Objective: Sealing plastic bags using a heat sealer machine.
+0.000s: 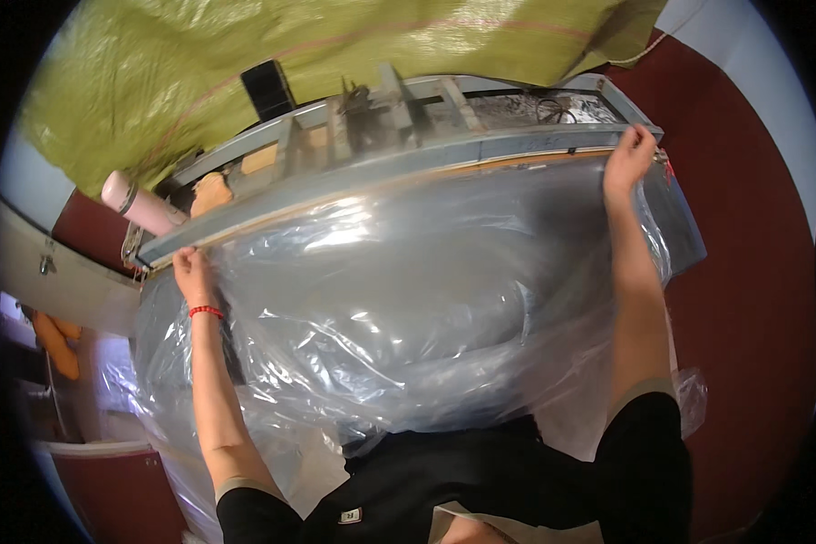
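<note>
A large clear plastic sheet (408,290) lies crumpled and shiny over a grey table-like machine (381,172). My left hand (190,270), with a red band at the wrist, pinches the sheet's far left edge against the grey metal bar. My right hand (627,156) grips the sheet's far right corner at the end of the same bar. Both arms are stretched out, holding the plastic spread between them.
A yellow-green woven tarp (272,63) hangs behind the machine. A pink bottle (140,207) lies at the bar's left end, next to a black box (267,89). Dark red floor (752,272) runs along the right. Orange items (56,344) sit at the far left.
</note>
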A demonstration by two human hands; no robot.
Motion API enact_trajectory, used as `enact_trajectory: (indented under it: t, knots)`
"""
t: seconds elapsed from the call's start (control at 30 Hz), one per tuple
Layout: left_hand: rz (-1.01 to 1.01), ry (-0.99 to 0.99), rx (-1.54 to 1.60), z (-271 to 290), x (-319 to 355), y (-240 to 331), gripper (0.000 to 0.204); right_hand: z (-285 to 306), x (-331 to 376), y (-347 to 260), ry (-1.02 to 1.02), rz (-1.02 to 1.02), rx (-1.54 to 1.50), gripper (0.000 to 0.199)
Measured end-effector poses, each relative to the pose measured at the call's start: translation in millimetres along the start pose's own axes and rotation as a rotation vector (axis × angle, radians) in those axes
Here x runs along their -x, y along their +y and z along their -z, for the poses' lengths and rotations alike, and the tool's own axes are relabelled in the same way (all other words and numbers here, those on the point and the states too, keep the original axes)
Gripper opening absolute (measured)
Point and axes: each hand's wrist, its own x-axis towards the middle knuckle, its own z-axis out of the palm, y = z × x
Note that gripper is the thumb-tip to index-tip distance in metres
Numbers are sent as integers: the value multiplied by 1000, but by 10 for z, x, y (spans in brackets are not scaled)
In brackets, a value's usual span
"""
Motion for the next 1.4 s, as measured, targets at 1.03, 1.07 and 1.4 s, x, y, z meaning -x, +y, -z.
enact_trajectory:
  t: [1.03,1.07,1.4]
  knots:
    - [45,-659,-333,1475,2204,916,24,1744,-50,1140,-654,127,451,23]
    - [121,-687,-324,1359,2213,932,37,1745,-44,1140,-648,140,482,23]
    - [295,-507,553,563,1869,1521,13,1763,-51,1236,-645,167,471,22]
